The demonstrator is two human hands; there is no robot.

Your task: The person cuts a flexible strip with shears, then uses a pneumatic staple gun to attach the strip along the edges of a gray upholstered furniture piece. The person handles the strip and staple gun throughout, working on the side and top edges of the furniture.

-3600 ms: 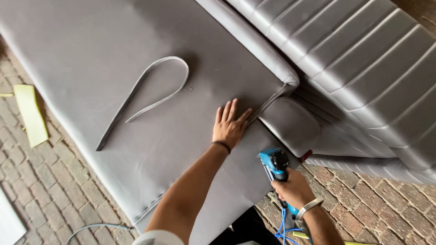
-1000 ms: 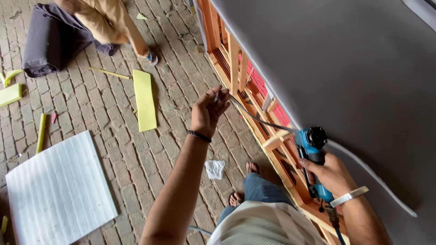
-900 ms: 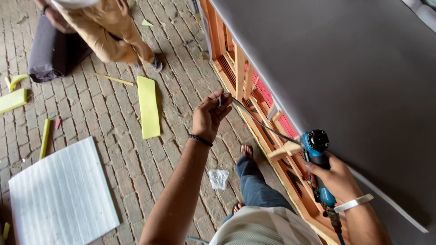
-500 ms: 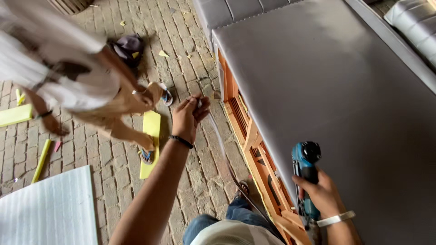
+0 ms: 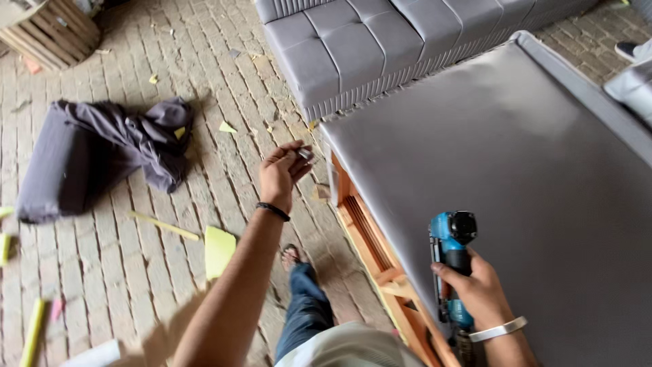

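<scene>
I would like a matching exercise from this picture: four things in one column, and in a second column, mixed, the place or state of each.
Things:
1. blue power tool
2. small grey piece
3. dark purple cloth
4. wooden frame

Places or states:
A. crumpled on the brick floor, far left
B. pinched in the fingertips of the left hand
C. bare under the edge of the grey upholstered panel
D. held upright in the right hand

Pairs: 1-D, 2-B, 3-A, 4-C

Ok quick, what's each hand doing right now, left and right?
Left hand: raised over the brick floor, fingers pinched on a small grey piece.
Right hand: closed around the blue power stapler.
</scene>
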